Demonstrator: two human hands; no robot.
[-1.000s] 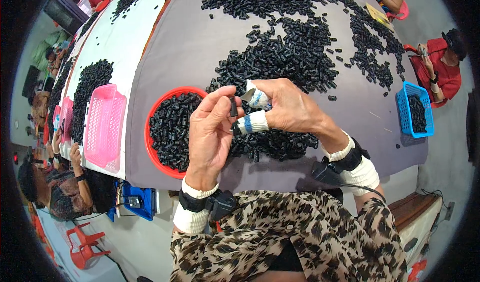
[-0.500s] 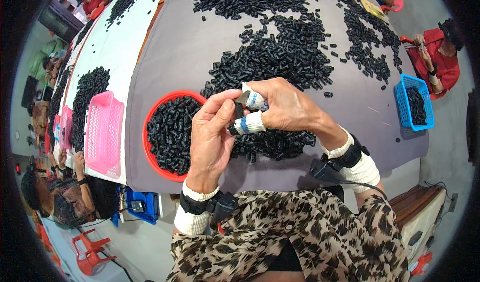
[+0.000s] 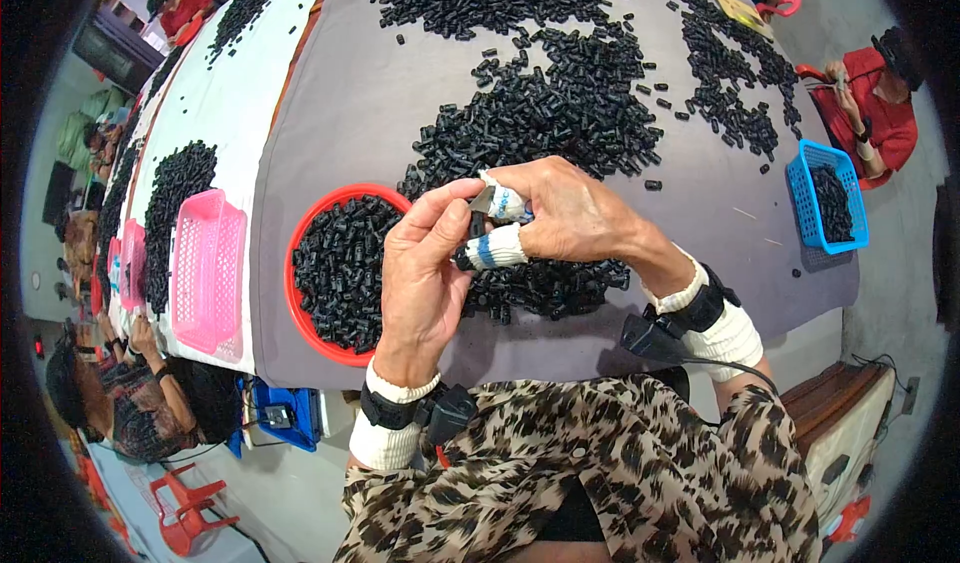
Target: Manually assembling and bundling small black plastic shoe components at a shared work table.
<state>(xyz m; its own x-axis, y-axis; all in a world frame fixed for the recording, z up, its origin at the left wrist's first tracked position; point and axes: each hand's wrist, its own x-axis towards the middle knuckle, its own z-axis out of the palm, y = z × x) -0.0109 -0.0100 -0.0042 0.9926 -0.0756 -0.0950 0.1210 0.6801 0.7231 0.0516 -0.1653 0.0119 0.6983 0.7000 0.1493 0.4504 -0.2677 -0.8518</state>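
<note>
My left hand (image 3: pixel 425 273) pinches a small black cylindrical piece (image 3: pixel 477 225) between thumb and fingertips; much of it is hidden. Close against it, my right hand (image 3: pixel 570 208) is closed on a small grey metal blade (image 3: pixel 484 201), whose tip shows by my left fingertips. White cloth sleeves with blue marks (image 3: pixel 497 247) wrap some of my right fingers. Both hands meet over a grey-covered table, in front of a large heap of black cylindrical pieces (image 3: pixel 540 113). Left of my left hand stands a round red basin (image 3: pixel 297 298) full of the same pieces (image 3: pixel 345 268).
A pink basket (image 3: pixel 207 273) stands on the white-covered table at the left. On the right edge sits a blue basket (image 3: pixel 862 228) holding black pieces, near a person in red (image 3: pixel 880 118). Another person (image 3: pixel 135 393) works at the lower left, beside a red stool (image 3: pixel 188 513).
My hands keep nearly the same hold and place, with only a slight shift at the fingertips. The whole view has moved a little.
</note>
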